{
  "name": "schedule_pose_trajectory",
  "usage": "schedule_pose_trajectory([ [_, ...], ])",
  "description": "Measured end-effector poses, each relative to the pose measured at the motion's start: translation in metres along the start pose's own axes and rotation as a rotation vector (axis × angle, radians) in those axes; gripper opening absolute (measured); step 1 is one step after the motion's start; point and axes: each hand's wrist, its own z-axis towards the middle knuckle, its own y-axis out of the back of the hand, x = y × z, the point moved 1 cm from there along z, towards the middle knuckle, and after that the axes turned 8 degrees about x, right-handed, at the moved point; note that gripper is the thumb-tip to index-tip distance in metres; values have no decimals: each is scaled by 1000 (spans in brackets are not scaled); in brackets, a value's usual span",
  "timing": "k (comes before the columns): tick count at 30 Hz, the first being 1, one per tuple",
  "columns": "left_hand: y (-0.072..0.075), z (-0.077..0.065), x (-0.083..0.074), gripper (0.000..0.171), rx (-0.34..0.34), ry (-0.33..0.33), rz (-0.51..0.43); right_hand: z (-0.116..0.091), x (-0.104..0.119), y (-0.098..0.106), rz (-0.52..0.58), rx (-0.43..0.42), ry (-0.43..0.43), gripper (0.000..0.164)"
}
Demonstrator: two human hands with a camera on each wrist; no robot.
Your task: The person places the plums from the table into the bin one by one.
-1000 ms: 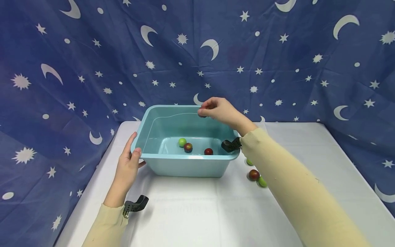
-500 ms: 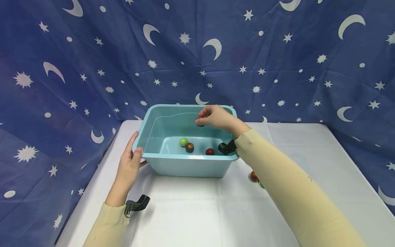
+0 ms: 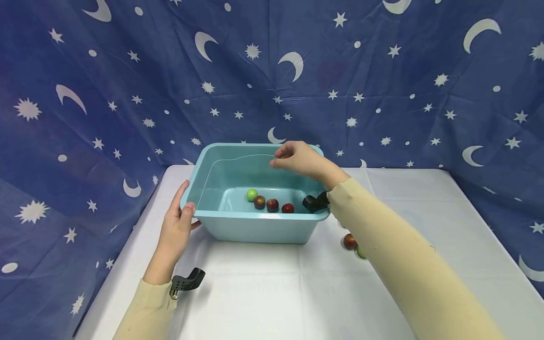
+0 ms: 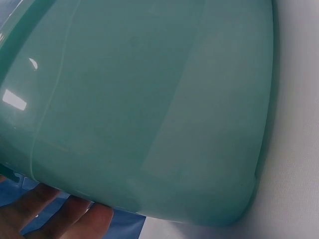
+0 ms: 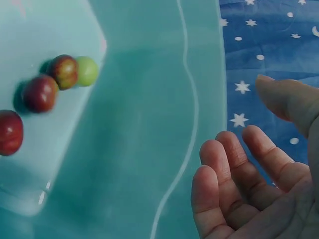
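A light teal plastic basin stands on the table. My left hand grips its left rim, the thumb on the near left corner and the fingers along the outside wall. My right hand hovers over the basin near its far right side. In the right wrist view its fingers are loosely bent, apart from the thumb, and hold nothing. On the basin floor lie one small green fruit and three plum-like red fruits, the middle red fruit between the mottled red fruit and the right-hand red fruit.
Right of the basin, a red fruit and a green fruit, partly hidden by my right sleeve, lie on the white tablecloth. A blue cloth with moons and stars hangs behind the table.
My right hand lowered a red fruit over the basin and let it go. It now lies between the other two red fruits. My left hand stays on the rim.
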Motion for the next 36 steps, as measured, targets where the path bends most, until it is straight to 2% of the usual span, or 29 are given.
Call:
schedule_pose_trajectory([
  [11, 0, 0, -1, 52, 1, 1, -7, -41, -5, 32, 22, -102, 70, 48],
  [17, 0, 0, 0, 53, 10, 6, -19, -68, -21, 47, 3, -156, 52, 54],
  [22, 0, -1, -2, 52, 12, 12, -10, -89, -43, 51, -7, -173, 15, 53],
  [28, 1, -2, -4, 53, 24, 8, -14, -111, -80, 52, -8, -167, -41, 55],
  [36, 0, -1, -1, 52, 20, 2, -19, -137, -127, 44, -17, -136, -83, 54],
])
